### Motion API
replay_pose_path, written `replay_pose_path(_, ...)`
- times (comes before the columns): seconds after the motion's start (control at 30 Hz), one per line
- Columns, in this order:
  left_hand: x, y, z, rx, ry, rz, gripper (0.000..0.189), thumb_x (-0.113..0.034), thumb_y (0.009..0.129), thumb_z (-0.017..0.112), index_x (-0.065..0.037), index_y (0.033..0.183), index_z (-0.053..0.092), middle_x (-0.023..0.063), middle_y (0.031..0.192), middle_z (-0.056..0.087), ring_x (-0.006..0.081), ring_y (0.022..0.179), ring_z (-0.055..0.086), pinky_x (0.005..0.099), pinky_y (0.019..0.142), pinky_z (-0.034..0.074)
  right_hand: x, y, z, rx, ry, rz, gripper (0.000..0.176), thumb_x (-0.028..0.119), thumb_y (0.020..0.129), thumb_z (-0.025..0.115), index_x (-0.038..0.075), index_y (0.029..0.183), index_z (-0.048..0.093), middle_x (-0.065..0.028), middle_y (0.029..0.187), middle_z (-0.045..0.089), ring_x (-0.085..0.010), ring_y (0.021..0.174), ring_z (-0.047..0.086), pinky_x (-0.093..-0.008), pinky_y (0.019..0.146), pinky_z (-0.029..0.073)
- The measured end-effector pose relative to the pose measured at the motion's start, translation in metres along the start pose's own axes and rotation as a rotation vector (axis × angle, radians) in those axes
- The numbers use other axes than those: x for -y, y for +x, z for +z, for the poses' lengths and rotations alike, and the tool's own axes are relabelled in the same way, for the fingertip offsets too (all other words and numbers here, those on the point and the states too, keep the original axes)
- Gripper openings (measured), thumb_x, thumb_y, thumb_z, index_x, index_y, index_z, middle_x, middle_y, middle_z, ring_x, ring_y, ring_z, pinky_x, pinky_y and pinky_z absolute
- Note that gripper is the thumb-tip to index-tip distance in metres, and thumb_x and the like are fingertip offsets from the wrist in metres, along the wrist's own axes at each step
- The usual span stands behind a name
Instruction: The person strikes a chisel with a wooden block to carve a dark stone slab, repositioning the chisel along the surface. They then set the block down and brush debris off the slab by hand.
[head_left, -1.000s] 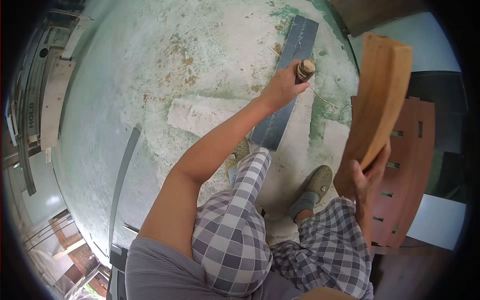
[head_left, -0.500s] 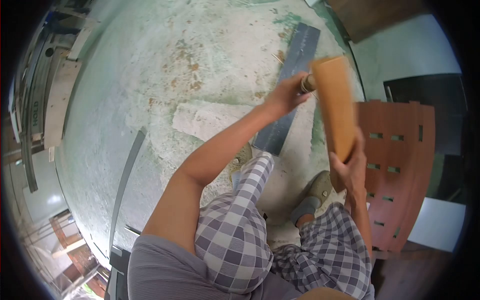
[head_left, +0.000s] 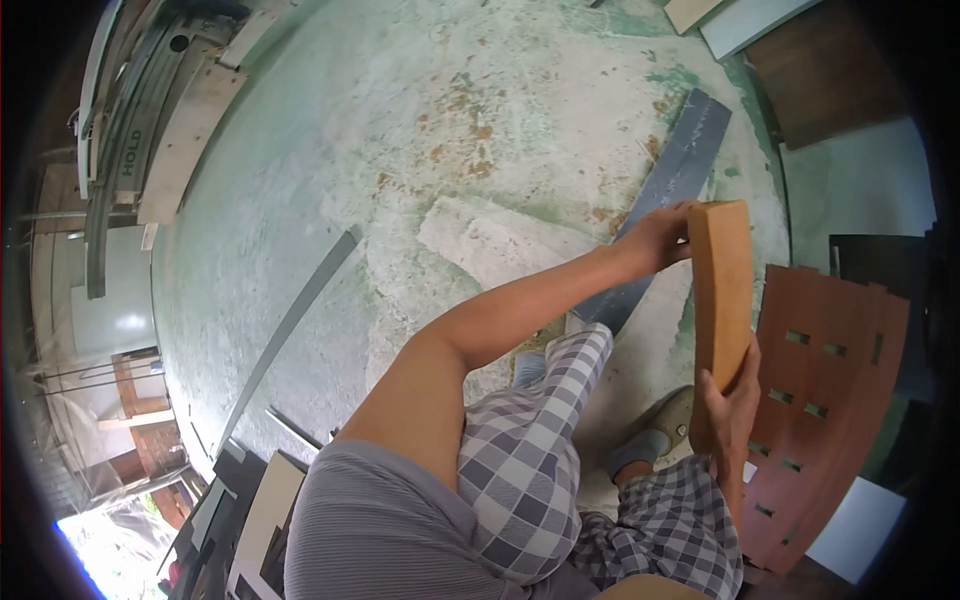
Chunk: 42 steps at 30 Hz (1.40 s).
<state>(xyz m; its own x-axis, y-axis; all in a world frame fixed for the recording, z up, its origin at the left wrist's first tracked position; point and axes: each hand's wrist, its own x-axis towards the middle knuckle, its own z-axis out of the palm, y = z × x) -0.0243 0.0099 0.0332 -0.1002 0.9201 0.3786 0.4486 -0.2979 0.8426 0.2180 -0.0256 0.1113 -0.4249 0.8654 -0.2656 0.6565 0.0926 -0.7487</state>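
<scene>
Over the floor's dark strip (head_left: pixel 690 160), your right hand (head_left: pixel 733 405) clamps the upright wooden block (head_left: pixel 720 280) by its lower end, apparently steadying it, while your left hand (head_left: pixel 660 238) curls shut against its top edge, contents hidden.

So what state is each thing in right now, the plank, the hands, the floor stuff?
Wooden plank: held roughly upright.
Right hand: closed around the plank's lower end.
Left hand: fisted at the plank's top; contents hidden.
Dark strip: lying flat on the floor.
Slotted brown panels: lying flat, overlapped.
</scene>
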Motion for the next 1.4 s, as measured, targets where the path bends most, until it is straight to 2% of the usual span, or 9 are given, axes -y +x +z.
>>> replay_pose_path(0.07, 0.0, 0.001, -0.004, 0.071, -0.132, -0.085, 0.046, -0.009, 0.079, 0.063, -0.006, 0.121, 0.046, 0.0178, 0.115, 0.055, 0.0345, 0.101, 0.056, 0.038, 0.084, 0.046, -0.002, -0.005, -0.006, -0.059, 0.071, -0.082, 0.075, 0.009, 0.069, 0.062, 0.004, 0.136, 0.031, -0.0194, 0.122, 0.05, -0.0299, 0.113, 0.051, -0.0372, 0.096, 0.038)
replay_pose_path(0.4, 0.016, 0.027, -0.008, 0.233, -0.103, -0.13, 0.034, -0.004, 0.073, 0.062, -0.006, 0.105, 0.051, 0.0143, 0.092, 0.06, 0.0295, 0.086, 0.06, 0.0354, 0.074, 0.046, -0.004, 0.001, -0.047, -0.233, 0.11, -0.171, 0.085, 0.038, 0.073, 0.069, 0.002, 0.139, 0.029, -0.0173, 0.133, 0.039, -0.027, 0.124, 0.039, -0.0388, 0.102, 0.031)
replay_pose_path(0.57, 0.03, 0.047, -0.006, 0.402, -0.056, -0.124, 0.032, -0.004, 0.071, 0.06, -0.005, 0.102, 0.053, 0.0133, 0.09, 0.061, 0.0279, 0.083, 0.059, 0.0353, 0.074, 0.046, -0.017, 0.009, -0.024, -0.319, 0.116, -0.167, 0.069, 0.014, 0.074, 0.055, 0.002, 0.138, 0.031, -0.0202, 0.131, 0.04, -0.0286, 0.12, 0.041, -0.0362, 0.101, 0.031)
replay_pose_path(0.67, 0.04, 0.055, -0.001, 0.491, -0.2, -0.277, 0.032, -0.008, 0.071, 0.061, -0.004, 0.102, 0.055, 0.0131, 0.09, 0.061, 0.0282, 0.082, 0.059, 0.0351, 0.073, 0.046, -0.005, 0.017, -0.008, -0.035, 0.015, 0.011, 0.075, 0.019, 0.072, 0.061, 0.007, 0.139, 0.03, -0.0195, 0.13, 0.042, -0.0292, 0.122, 0.041, -0.0372, 0.102, 0.031)
replay_pose_path(0.73, 0.042, 0.055, -0.002, 0.485, -0.173, -0.102, 0.034, -0.01, 0.071, 0.061, -0.004, 0.103, 0.056, 0.0135, 0.091, 0.063, 0.0255, 0.083, 0.06, 0.0342, 0.072, 0.046, 0.007, 0.01, -0.013, -0.03, 0.051, 0.037, 0.074, 0.021, 0.073, 0.062, 0.005, 0.138, 0.031, -0.0186, 0.13, 0.043, -0.0283, 0.122, 0.04, -0.0378, 0.102, 0.03)
replay_pose_path(0.93, 0.034, 0.053, -0.007, 0.42, -0.053, -0.156, 0.033, -0.012, 0.07, 0.061, -0.004, 0.101, 0.056, 0.0127, 0.086, 0.063, 0.0192, 0.077, 0.059, 0.0335, 0.068, 0.046, -0.006, 0.01, -0.027, -0.356, 0.183, -0.209, 0.074, 0.019, 0.074, 0.062, 0.003, 0.138, 0.029, -0.0166, 0.131, 0.041, -0.0271, 0.121, 0.04, -0.0377, 0.101, 0.032)
replay_pose_path(1.07, 0.034, 0.061, -0.004, 0.58, -0.059, -0.244, 0.032, -0.017, 0.068, 0.063, -0.005, 0.097, 0.056, 0.012, 0.081, 0.062, 0.024, 0.075, 0.059, 0.0347, 0.069, 0.046, -0.009, 0.027, -0.007, -0.05, -0.061, -0.04, 0.072, 0.02, 0.077, 0.061, 0.004, 0.139, 0.029, -0.0212, 0.131, 0.041, -0.0277, 0.123, 0.04, -0.0387, 0.102, 0.031)
replay_pose_path(1.33, 0.028, 0.053, -0.004, 0.456, -0.024, -0.231, 0.025, -0.008, 0.073, 0.058, -0.003, 0.097, 0.054, 0.0067, 0.081, 0.06, 0.0147, 0.076, 0.056, 0.0319, 0.07, 0.046, -0.01, 0.008, -0.025, -0.315, 0.173, -0.181, 0.073, 0.024, 0.078, 0.062, 0.004, 0.139, 0.027, -0.0189, 0.134, 0.04, -0.0289, 0.124, 0.04, -0.038, 0.103, 0.031)
replay_pose_path(1.4, 0.03, 0.052, -0.001, 0.461, -0.132, -0.252, 0.025, -0.007, 0.073, 0.058, -0.002, 0.097, 0.054, 0.0052, 0.083, 0.06, 0.014, 0.078, 0.056, 0.0311, 0.071, 0.045, -0.021, 0.022, -0.011, -0.187, -0.105, -0.159, 0.075, 0.022, 0.076, 0.063, 0.005, 0.14, 0.027, -0.0198, 0.132, 0.042, -0.0284, 0.122, 0.042, -0.0375, 0.102, 0.032)
